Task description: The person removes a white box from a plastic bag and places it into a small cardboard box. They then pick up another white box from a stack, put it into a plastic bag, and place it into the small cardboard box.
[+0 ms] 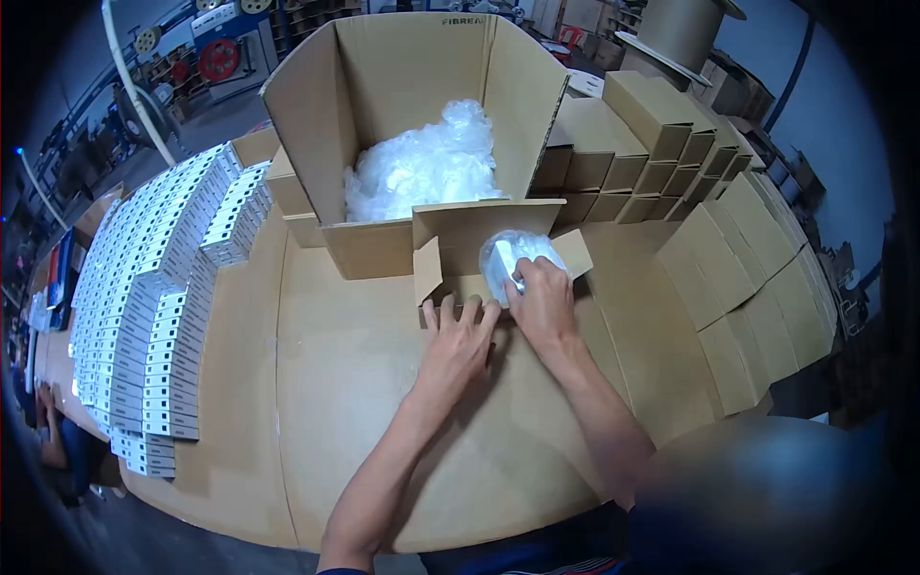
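Observation:
A small cardboard box (467,221) stands with its flaps up in the middle of the table. My left hand (458,340) has its spread fingers hooked over the box's front edge, gripping that wall. Closed on a rounded bundle in clear plastic wrap (494,261), my right hand (544,299) is at the box's right side. A white patch shows through the plastic. The bundle sits at least partly in the box; its lower part and contents are hidden.
Behind stands a large open carton (412,72) holding crumpled clear plastic bags (426,163). Stacked small white boxes (158,259) line the left side. Brown cartons (594,144) are stacked at the back right, with more cartons (757,287) along the right edge. A person's hand (44,402) shows far left.

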Motion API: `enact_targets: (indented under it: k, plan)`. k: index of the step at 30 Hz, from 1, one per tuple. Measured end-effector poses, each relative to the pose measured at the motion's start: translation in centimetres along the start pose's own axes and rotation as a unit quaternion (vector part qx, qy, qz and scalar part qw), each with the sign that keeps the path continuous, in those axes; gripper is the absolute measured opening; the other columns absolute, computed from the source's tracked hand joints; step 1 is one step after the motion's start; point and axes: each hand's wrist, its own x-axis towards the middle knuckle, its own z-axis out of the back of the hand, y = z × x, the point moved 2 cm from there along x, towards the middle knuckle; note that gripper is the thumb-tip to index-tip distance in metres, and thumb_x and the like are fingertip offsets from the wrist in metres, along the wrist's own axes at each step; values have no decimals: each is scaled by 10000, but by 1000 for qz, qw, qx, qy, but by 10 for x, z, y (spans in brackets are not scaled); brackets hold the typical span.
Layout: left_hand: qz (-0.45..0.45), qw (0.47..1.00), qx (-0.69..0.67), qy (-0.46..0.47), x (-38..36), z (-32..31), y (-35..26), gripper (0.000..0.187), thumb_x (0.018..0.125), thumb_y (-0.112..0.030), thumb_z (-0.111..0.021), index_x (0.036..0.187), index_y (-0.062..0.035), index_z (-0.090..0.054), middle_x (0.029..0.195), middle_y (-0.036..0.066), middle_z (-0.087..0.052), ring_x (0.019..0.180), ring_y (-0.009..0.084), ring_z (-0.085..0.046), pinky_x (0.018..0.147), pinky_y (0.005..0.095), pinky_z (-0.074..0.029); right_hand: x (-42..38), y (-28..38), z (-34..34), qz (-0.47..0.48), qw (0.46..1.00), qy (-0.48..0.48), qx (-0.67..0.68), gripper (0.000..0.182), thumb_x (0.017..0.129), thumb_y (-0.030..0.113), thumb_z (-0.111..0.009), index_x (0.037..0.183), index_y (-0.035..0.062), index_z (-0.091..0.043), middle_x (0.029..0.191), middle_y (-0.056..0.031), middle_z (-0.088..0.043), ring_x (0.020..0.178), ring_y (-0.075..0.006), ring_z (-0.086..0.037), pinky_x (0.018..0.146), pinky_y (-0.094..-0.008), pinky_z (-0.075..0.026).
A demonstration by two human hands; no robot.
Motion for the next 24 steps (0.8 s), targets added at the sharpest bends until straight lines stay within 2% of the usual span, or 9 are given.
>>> enact_targets:
  k: [5,10,11,13,15,17,18,20,24]
  plan:
    - [-13,999,-15,43,-2,12,1,804,664,-105,-833,1378,-73,-466,1310,192,-512,1286,439,-460,1099,655,-328,6,10,-8,-77,996,30,-45,158,829,86,-765,874,-59,-722,953,-267,-652,891,-437,-681,777,-519,-564]
    - [-23,995,-95,3,-6,7,6,754,759,-172,-794,1413,-20,-451,1418,224,-474,1381,472,-392,1151,631,-317,-5,6,-4,-64,997,-2,-53,158,830,124,-730,856,-30,-757,1066,-230,-664,1040,-412,-631,891,-508,-518]
    - [-27,992,-120,-5,-11,10,10,745,799,-193,-777,1435,-8,-436,1438,232,-462,1407,475,-373,1174,617,-308,-9,5,-1,-27,995,-38,-91,172,857,153,-719,910,3,-783,1148,-201,-681,1035,-410,-635,901,-507,-511]
    - [-40,985,-165,-18,-24,25,15,713,871,-213,-737,1466,7,-413,1482,236,-433,1450,455,-347,1199,576,-310,-15,12,6,-68,989,18,-127,281,980,258,-624,1005,42,-802,1352,-149,-616,1195,-366,-566,981,-501,-453]
    - [-25,980,-192,-52,-44,43,30,533,908,-199,-710,1367,-11,-514,1443,221,-477,1403,413,-437,1165,543,-376,-21,34,18,-103,980,96,-144,386,1007,292,-587,1279,42,-701,1511,-170,-485,1327,-377,-458,1049,-509,-396]
    - [-15,979,-191,-72,-68,68,57,448,902,-182,-715,1297,-25,-573,1395,210,-522,1350,402,-499,1142,523,-413,-30,45,5,-77,987,33,-141,442,978,232,-616,1368,24,-606,1525,-212,-449,1384,-411,-393,1104,-537,-352]
    - [15,976,-184,-114,-78,84,74,339,888,-138,-720,1198,-41,-624,1310,186,-580,1256,388,-571,1089,499,-461,-29,57,-1,-50,994,-7,-93,455,962,204,-624,1376,20,-584,1517,-219,-451,1390,-422,-385,1115,-542,-342]
    - [76,977,-135,-149,-102,111,112,335,876,-108,-721,1190,-36,-629,1281,179,-595,1221,384,-586,1058,483,-477,-23,88,-6,4,996,-84,7,492,931,148,-641,1392,12,-539,1500,-235,-455,1402,-444,-368,1139,-551,-321]
    - [228,948,-55,-216,-149,147,189,341,855,-50,-713,1184,-22,-631,1259,182,-604,1196,389,-591,1028,464,-488,2,179,-36,186,955,6,230,527,857,18,-624,1369,-27,-511,1373,-234,-551,1287,-416,-512,1125,-507,-375]
